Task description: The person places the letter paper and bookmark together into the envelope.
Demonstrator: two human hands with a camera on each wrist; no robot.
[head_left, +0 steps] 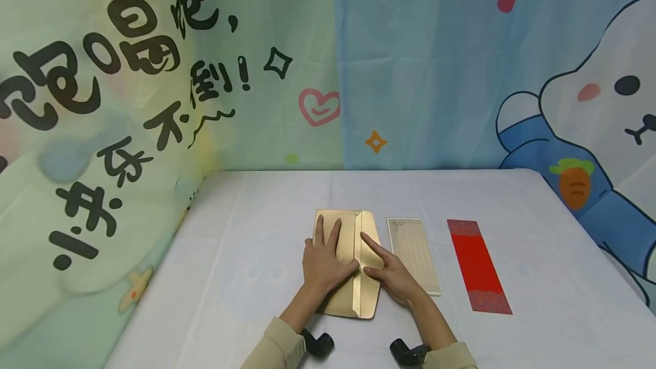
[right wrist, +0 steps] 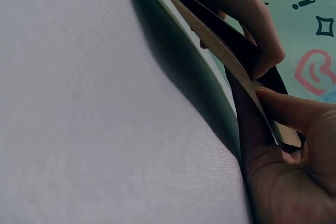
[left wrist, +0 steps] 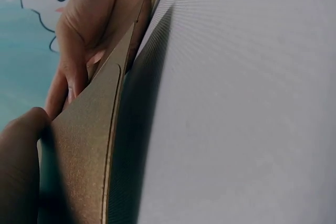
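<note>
A gold envelope [head_left: 335, 300] lies on the white table in front of me, its long folded strip and flap on the right side. My left hand [head_left: 325, 266] rests on its face with fingers spread and thumb toward the strip. At the right edge, my right hand [head_left: 397, 278] pinches the envelope. In the right wrist view, the right thumb [right wrist: 294, 108] is on top and other fingers are beneath the lifted edge. The left wrist view shows the envelope [left wrist: 92, 150] raised off the cloth on that side, with the left thumb [left wrist: 21, 135] close by.
A cream lined card [head_left: 415, 255] lies just right of the envelope, partly behind my right forearm. Farther right is a red paper strip [head_left: 479, 266] with patterned ends. Printed cloth [head_left: 420, 61] hangs behind the table [head_left: 246, 232]. Black wrist devices [head_left: 319, 346] sit at both cuffs.
</note>
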